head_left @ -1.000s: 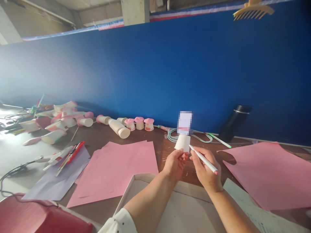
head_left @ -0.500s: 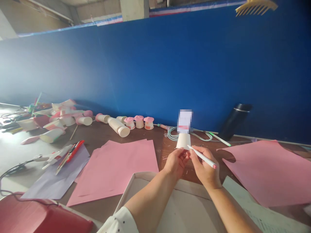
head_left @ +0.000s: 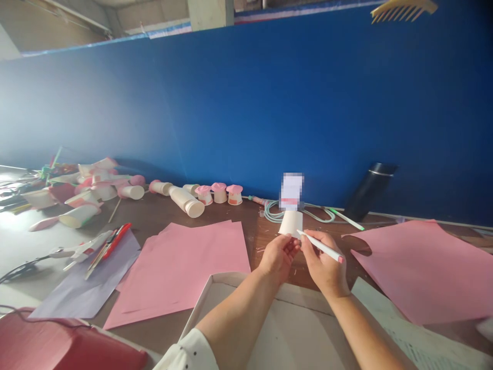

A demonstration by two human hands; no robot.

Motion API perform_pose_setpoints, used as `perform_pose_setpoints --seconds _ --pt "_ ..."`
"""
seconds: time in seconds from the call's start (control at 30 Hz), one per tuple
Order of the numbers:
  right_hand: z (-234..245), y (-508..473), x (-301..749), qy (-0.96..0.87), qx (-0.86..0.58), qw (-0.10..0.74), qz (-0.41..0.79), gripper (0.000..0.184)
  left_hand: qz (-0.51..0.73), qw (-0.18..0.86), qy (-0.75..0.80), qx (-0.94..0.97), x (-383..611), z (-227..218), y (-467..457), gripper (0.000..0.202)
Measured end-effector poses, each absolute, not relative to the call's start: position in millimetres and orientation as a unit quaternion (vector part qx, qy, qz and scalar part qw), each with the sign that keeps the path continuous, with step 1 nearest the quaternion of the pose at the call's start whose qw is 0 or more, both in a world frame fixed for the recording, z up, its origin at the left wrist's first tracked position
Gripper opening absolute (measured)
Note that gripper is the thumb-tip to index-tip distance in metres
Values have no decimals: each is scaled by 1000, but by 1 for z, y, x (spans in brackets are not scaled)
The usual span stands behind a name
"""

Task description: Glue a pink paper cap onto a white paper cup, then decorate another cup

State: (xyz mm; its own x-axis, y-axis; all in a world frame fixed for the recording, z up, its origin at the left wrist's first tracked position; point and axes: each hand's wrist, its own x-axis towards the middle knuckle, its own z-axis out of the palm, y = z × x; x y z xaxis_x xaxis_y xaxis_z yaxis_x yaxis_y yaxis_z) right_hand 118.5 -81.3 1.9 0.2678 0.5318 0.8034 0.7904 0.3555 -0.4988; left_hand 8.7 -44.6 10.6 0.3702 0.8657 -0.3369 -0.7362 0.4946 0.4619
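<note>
A white paper cup (head_left: 290,224) is upside down, its wide rim toward me. My left hand (head_left: 278,256) is closed on the cup's lower rim, fingertips curled under it. In my right hand (head_left: 325,267) is a white marker pen (head_left: 322,246) with a pink end, gripped like a pencil. Its tip meets the cup's lower right side, or comes very close to it. Right behind the cup stands a blurred-out upright panel (head_left: 291,191), perhaps a phone screen.
Pink paper sheets (head_left: 188,267) lie left, another pink sheet (head_left: 431,272) right. A red utility knife (head_left: 115,244) and a glue gun (head_left: 87,249) rest on purple paper (head_left: 90,293). Several pink-topped cups (head_left: 219,194) line the blue partition (head_left: 246,113). A dark bottle (head_left: 370,192) and green-tipped pen (head_left: 348,219) are right.
The view has shifted very slightly. Both hands, the cup and the marker pen keep almost the same positions, with the pen tip still by the cup's lower right side.
</note>
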Motion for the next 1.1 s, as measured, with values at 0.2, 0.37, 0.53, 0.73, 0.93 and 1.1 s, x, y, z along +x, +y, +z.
perform_pose_setpoints --seconds 0.2,0.37,0.53,0.73,0.93,1.1 --pt "4 -82 118 -598 -556 565 -121 26 495 816 269 129 10 8 -45 10" --pt "2 -81 118 -594 -556 569 -120 24 496 816 265 133 10 7 -45 13" --pt "1 -81 118 -588 -565 570 -104 27 496 815 268 133 10 7 -45 11" --pt "1 -81 119 -589 -567 566 -105 28 498 816 256 144 10 5 -45 10" --pt "2 -81 119 -590 -568 561 -119 24 497 817 251 149 10 3 -44 12" --pt "1 -81 120 -592 -567 561 -118 23 496 817 258 139 10 5 -44 14"
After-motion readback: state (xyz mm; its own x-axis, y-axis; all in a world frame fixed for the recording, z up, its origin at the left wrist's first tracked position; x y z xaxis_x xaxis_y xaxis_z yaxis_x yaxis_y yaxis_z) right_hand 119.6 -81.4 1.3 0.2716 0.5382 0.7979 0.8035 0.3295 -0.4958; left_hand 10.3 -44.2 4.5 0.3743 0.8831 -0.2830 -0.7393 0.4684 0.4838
